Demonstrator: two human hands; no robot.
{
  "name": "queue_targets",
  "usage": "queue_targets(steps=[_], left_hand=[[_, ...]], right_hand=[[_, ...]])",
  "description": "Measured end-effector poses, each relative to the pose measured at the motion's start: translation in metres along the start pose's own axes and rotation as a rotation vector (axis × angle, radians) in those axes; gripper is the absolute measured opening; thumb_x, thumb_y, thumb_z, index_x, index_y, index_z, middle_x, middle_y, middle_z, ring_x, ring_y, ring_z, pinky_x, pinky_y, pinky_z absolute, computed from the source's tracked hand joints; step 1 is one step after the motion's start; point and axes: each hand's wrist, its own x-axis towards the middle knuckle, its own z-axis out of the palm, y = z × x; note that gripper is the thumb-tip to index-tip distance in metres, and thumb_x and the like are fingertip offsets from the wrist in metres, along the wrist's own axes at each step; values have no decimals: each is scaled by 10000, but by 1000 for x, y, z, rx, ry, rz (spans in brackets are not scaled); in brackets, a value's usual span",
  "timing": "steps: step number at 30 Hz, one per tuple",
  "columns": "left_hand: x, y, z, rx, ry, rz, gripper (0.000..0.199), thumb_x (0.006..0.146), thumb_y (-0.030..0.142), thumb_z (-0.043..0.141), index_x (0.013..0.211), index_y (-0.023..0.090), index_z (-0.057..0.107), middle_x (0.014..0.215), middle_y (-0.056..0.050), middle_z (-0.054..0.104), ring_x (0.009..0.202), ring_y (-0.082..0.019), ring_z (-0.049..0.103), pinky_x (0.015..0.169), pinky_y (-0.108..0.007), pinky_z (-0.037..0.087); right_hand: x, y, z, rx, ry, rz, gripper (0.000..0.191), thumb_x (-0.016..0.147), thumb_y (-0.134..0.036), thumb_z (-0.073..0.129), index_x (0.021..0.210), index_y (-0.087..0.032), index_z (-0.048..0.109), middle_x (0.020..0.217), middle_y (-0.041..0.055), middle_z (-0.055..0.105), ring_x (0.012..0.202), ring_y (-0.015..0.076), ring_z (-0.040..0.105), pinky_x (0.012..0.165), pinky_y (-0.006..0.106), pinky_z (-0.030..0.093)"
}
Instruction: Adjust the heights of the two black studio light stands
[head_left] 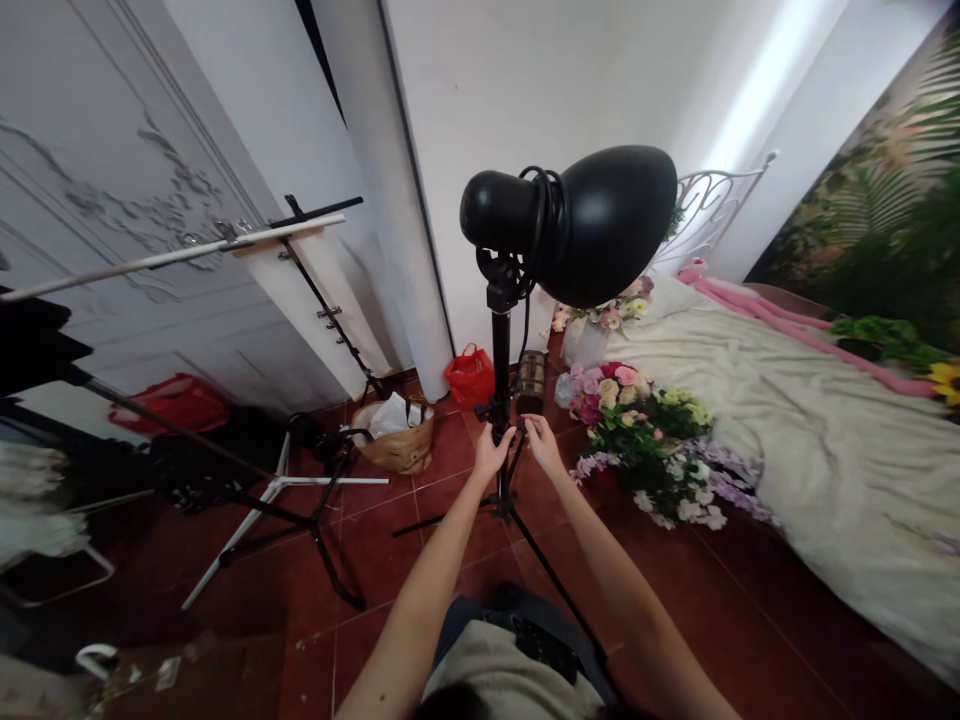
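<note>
The left hand [490, 455], at the center of the frame, has its grip closed round the pole of the black light stand [501, 365]. Just beside it, the right hand [543, 447] has its grip pinched on a small knob [523, 425] at the pole's side. Above the 2 hands, in the upper center, the stand carries a black lamp head [611, 230] with a cable [553, 215] coiled round its neck. Left of the pole sit a red bag [471, 377] and a woven basket [401, 448]; right of center, flowers [626, 400] stand beside a bed [757, 400].
</note>
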Motion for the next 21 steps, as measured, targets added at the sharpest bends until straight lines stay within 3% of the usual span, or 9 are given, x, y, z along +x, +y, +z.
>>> queue_targets(steps=[3, 7, 12, 17, 21], left_hand=[[-1, 2, 0, 14, 1, 31, 380, 788, 481, 622, 1027, 185, 611, 1024, -90, 684, 932, -199, 651, 884, -370, 505], [-2, 6, 0, 26, 5, 53, 368, 802, 482, 608, 1029, 193, 608, 1041, -88, 681, 973, -202, 642, 907, -364, 489], [-3, 9, 0, 29, 5, 52, 368, 802, 487, 607, 1025, 194, 606, 1035, -88, 685, 966, -205, 645, 899, -361, 490], [-3, 11, 0, 30, 11, 54, 374, 810, 484, 599, 1039, 188, 601, 1031, -90, 687, 944, -202, 654, 890, -362, 500], [-4, 14, -1, 36, 2, 41, 376, 810, 486, 597, 1039, 189, 605, 1024, -94, 691, 946, -204, 658, 892, -367, 504]], right_hand=[[0, -6, -7, 60, -82, -21, 370, 811, -473, 540, 1080, -219, 543, 1092, 102, 665, 992, 217, 623, 682, 308, 531], [3, -12, -10, 88, -157, 1, 358, 817, -460, 542, 1073, -210, 546, 991, 89, 696, 925, 205, 643, 680, 300, 527], [1, -12, -8, 59, -140, 20, 388, 846, -511, 492, 1077, -206, 558, 980, 86, 681, 869, 197, 638, 655, 296, 522], [4, -15, -5, -111, -77, -27, 393, 843, -527, 498, 1053, -204, 576, 861, 53, 670, 820, 191, 628, 742, 312, 508], [14, -15, 2, -258, -43, 27, 337, 849, -502, 480, 1015, -222, 566, 715, 1, 643, 642, 173, 611, 665, 297, 486]])
